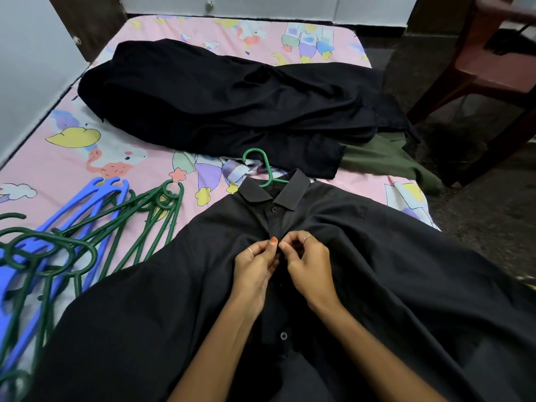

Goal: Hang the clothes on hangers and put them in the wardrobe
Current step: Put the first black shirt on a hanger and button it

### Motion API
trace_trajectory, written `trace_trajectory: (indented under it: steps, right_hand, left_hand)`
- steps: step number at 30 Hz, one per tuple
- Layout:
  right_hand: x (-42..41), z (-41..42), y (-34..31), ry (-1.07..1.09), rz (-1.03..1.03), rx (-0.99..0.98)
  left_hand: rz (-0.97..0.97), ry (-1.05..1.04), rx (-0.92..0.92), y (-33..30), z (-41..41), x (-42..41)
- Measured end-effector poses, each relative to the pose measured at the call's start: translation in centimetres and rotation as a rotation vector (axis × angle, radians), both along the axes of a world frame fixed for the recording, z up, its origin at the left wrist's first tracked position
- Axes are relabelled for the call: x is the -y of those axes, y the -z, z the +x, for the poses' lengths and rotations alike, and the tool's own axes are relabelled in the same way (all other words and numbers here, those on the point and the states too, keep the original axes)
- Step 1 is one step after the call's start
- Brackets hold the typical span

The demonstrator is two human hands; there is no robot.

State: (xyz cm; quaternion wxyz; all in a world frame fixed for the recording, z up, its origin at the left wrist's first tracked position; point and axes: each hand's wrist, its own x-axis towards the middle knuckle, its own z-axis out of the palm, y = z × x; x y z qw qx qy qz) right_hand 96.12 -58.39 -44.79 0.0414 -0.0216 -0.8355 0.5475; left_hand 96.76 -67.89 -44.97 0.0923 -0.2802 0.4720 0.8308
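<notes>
Fingers [272, 248] of both hands pinching black shirt [377, 256] placket; hangers [72, 227] crowding left bed edge

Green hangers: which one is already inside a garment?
The green hanger whose hook sticks out of the black shirt collar, beyond both hands. The other hangers lie bare in a pile at the left.

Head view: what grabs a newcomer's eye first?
The black shirt spread across the near bed, a green hanger hooking out of its collar, with the left hand and right hand pinching its button strip. Next, the heap of blue and green hangers at left, and the dark clothes pile behind.
</notes>
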Motion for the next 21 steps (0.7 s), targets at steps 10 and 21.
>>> trace_trajectory:
  steps: [10,21]
  right_hand:
    - [-1.7,-2.8,-1.8,-0.151,-0.688,0.621]
    - [-6.1,-0.2,-3.8,-0.316,0.184,0.261]
  left_hand:
    - [0.101,0.103,0.001,0.0,-0.6,1.0]
    - [-0.433,0.212,-0.044,-0.2,1.3,1.2]
